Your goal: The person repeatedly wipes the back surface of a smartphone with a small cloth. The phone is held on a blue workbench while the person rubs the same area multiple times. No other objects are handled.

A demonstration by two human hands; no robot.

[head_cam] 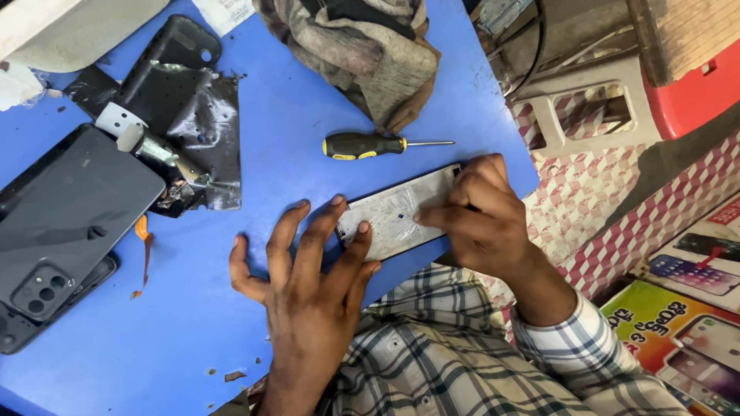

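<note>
A flat silvery phone panel (393,212) lies near the right edge of the blue table (293,131). My left hand (304,285) rests on the table with its fingers spread, two fingertips pressing the panel's left end. My right hand (486,219) is curled over the panel's right end, a finger pressing on its face. Whether it holds a small tool is hidden.
A screwdriver (370,145) with a black and yellow handle lies just beyond the panel. A crumpled cloth (362,46) sits at the back. At the left are a dark phone back (69,219), a black case (173,46) and torn black foil (200,131). Printed boxes (686,331) lie right.
</note>
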